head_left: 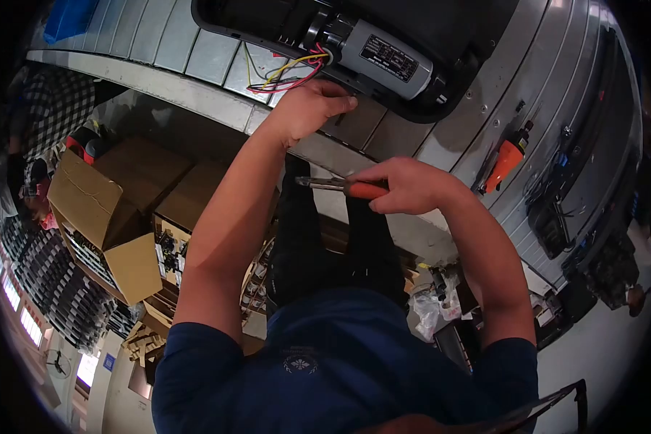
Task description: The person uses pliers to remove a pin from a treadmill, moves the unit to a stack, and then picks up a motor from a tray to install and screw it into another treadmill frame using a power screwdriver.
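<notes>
My left hand (312, 110) is at the edge of a black plastic housing (286, 49), just below a loose bundle of yellow, red and grey wires (286, 81). Its fingers are bent together in a pinch, and I cannot make out what they hold. A grey cylindrical motor (387, 59) with a black label sits in the housing, with the wires coming out by its left end. My right hand (411, 186) grips red-handled pliers (365, 189). Their metal jaws point left, below my left hand and apart from the wires.
An orange power screwdriver (504, 166) lies on the slatted metal conveyor (452, 141) at right. Open cardboard boxes (87, 192) stand at left, near a person in a checkered garment (61, 98). Another long black part (582, 116) lies farther right.
</notes>
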Demonstrator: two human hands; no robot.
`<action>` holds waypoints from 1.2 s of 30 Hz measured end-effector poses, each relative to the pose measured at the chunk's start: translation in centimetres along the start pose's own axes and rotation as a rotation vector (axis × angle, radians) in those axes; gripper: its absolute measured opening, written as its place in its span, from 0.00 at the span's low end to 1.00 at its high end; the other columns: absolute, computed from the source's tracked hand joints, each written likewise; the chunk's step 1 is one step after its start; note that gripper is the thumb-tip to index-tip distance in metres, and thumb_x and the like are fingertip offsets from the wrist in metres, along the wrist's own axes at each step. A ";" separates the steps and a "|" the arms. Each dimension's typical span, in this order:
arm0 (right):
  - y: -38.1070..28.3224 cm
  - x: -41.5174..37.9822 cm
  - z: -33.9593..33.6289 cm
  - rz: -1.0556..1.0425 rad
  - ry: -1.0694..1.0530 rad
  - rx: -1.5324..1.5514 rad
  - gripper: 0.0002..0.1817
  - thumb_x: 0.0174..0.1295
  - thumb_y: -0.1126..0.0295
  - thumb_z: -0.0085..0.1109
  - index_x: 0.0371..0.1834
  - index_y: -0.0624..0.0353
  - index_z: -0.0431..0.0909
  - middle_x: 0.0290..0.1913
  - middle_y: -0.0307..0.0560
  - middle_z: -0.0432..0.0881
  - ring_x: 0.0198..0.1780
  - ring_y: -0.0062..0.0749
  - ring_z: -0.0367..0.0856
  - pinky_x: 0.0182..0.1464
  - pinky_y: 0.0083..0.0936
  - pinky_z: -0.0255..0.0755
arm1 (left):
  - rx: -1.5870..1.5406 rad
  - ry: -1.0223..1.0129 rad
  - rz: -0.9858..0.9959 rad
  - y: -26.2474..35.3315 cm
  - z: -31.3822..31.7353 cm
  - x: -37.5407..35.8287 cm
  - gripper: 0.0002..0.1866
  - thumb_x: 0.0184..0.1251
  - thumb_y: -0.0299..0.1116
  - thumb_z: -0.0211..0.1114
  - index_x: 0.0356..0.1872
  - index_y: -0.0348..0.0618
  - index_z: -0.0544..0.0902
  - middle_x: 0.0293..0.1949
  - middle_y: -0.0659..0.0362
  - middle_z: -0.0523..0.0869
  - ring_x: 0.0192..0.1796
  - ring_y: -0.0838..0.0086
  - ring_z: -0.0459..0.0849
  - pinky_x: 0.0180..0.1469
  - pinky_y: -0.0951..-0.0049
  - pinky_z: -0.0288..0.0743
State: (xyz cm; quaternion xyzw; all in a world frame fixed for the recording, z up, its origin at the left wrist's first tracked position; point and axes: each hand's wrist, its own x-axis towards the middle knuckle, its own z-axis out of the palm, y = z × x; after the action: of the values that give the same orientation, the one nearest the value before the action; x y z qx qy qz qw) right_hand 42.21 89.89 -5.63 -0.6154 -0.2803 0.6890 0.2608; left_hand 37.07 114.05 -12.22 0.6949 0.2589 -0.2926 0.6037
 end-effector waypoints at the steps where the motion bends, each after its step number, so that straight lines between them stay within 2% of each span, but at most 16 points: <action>1: 1.2 0.1 -0.8 -0.042 0.180 0.110 0.35 0.58 0.67 0.67 0.73 0.56 0.81 0.53 0.49 0.90 0.54 0.30 0.88 0.59 0.31 0.80 | -0.023 -0.030 -0.001 -0.3 -0.1 0.2 0.22 0.71 0.45 0.75 0.54 0.37 0.92 0.45 0.58 0.93 0.49 0.75 0.87 0.55 0.72 0.77; 2: 2.4 0.2 -1.6 -0.078 0.360 0.221 0.34 0.58 0.67 0.66 0.73 0.56 0.81 0.53 0.50 0.90 0.54 0.31 0.88 0.59 0.31 0.80 | -0.018 -0.040 -0.016 -0.5 0.2 0.1 0.22 0.71 0.46 0.75 0.54 0.37 0.92 0.44 0.58 0.93 0.49 0.75 0.86 0.55 0.72 0.77; 4: 1.5 0.2 -1.3 0.009 0.284 0.163 0.34 0.58 0.66 0.66 0.73 0.54 0.81 0.52 0.50 0.89 0.50 0.32 0.88 0.56 0.31 0.81 | -0.012 -0.031 -0.032 0.0 -0.1 0.0 0.22 0.71 0.46 0.75 0.53 0.37 0.92 0.44 0.59 0.92 0.48 0.75 0.86 0.54 0.72 0.77; 6: -0.3 -0.2 0.3 -0.009 0.022 0.009 0.35 0.58 0.66 0.65 0.74 0.54 0.80 0.50 0.53 0.89 0.48 0.39 0.89 0.53 0.33 0.81 | -0.034 -0.039 -0.030 -0.2 -0.1 -0.1 0.22 0.71 0.47 0.75 0.53 0.37 0.92 0.43 0.61 0.92 0.47 0.76 0.85 0.52 0.72 0.76; 9: 0.3 -0.4 2.8 -0.055 0.001 -0.081 0.35 0.57 0.67 0.64 0.74 0.54 0.80 0.52 0.58 0.89 0.50 0.49 0.89 0.56 0.37 0.80 | 0.014 -0.011 -0.031 0.6 0.0 -0.3 0.21 0.70 0.45 0.76 0.51 0.37 0.92 0.40 0.62 0.91 0.45 0.78 0.84 0.50 0.73 0.77; 12: 0.9 -1.4 3.0 -0.023 0.124 -0.007 0.36 0.58 0.67 0.64 0.74 0.57 0.79 0.52 0.58 0.89 0.51 0.48 0.89 0.56 0.36 0.80 | 0.035 -0.027 0.031 0.2 0.2 -0.3 0.17 0.70 0.41 0.76 0.49 0.37 0.91 0.38 0.62 0.90 0.42 0.79 0.84 0.48 0.74 0.77; 15: 0.9 -2.5 2.5 0.056 0.083 0.024 0.36 0.58 0.68 0.65 0.75 0.59 0.77 0.54 0.59 0.89 0.53 0.48 0.89 0.58 0.36 0.80 | -0.025 0.014 0.043 0.1 0.6 -0.7 0.12 0.71 0.36 0.76 0.47 0.37 0.90 0.37 0.63 0.90 0.39 0.80 0.84 0.47 0.74 0.78; 18: 3.5 -2.9 3.7 -0.007 0.155 0.041 0.36 0.58 0.69 0.67 0.75 0.59 0.77 0.55 0.58 0.89 0.54 0.49 0.89 0.59 0.35 0.80 | -0.137 0.057 0.077 -0.8 1.2 -0.5 0.09 0.71 0.31 0.76 0.46 0.38 0.90 0.36 0.63 0.89 0.39 0.80 0.83 0.46 0.75 0.78; 21: 4.5 -3.0 4.4 -0.007 0.187 0.032 0.36 0.58 0.69 0.68 0.75 0.59 0.77 0.56 0.58 0.89 0.55 0.49 0.88 0.60 0.36 0.80 | -0.154 0.066 0.093 -1.4 1.4 -0.2 0.07 0.72 0.29 0.75 0.44 0.37 0.89 0.36 0.63 0.89 0.38 0.81 0.83 0.45 0.76 0.77; 27: 4.3 -3.2 4.8 0.035 0.167 0.071 0.36 0.58 0.68 0.68 0.75 0.58 0.78 0.55 0.58 0.88 0.55 0.49 0.88 0.60 0.36 0.79 | -0.052 0.218 0.146 -1.7 2.9 -0.2 0.07 0.71 0.30 0.76 0.40 0.37 0.88 0.34 0.63 0.89 0.36 0.82 0.81 0.42 0.76 0.75; 30: 4.2 -3.2 5.1 0.091 0.146 0.107 0.37 0.58 0.67 0.68 0.76 0.58 0.78 0.55 0.59 0.88 0.55 0.49 0.87 0.60 0.35 0.79 | -0.081 0.214 0.109 -1.0 3.0 -0.6 0.07 0.71 0.30 0.76 0.40 0.38 0.88 0.33 0.63 0.88 0.35 0.82 0.81 0.40 0.75 0.75; 33: 4.7 -3.2 5.5 0.053 0.157 0.125 0.37 0.58 0.66 0.68 0.76 0.56 0.78 0.56 0.58 0.87 0.55 0.48 0.87 0.61 0.35 0.78 | -0.176 0.169 0.047 -0.8 2.7 -0.6 0.07 0.71 0.30 0.76 0.41 0.37 0.89 0.35 0.63 0.89 0.37 0.81 0.82 0.43 0.75 0.76; 36: 5.5 -3.2 6.3 0.029 0.175 0.131 0.37 0.59 0.66 0.68 0.77 0.55 0.77 0.57 0.58 0.87 0.56 0.48 0.86 0.61 0.35 0.78 | -0.251 0.096 0.091 -1.4 2.0 -0.3 0.07 0.71 0.29 0.76 0.44 0.37 0.90 0.37 0.62 0.90 0.40 0.79 0.84 0.46 0.75 0.78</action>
State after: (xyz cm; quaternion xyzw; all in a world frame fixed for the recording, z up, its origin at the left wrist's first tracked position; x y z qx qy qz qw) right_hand 36.25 83.37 -6.72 -0.6590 -0.2018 0.6531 0.3138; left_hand 35.71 112.22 -13.16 0.6380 0.2901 -0.1966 0.6857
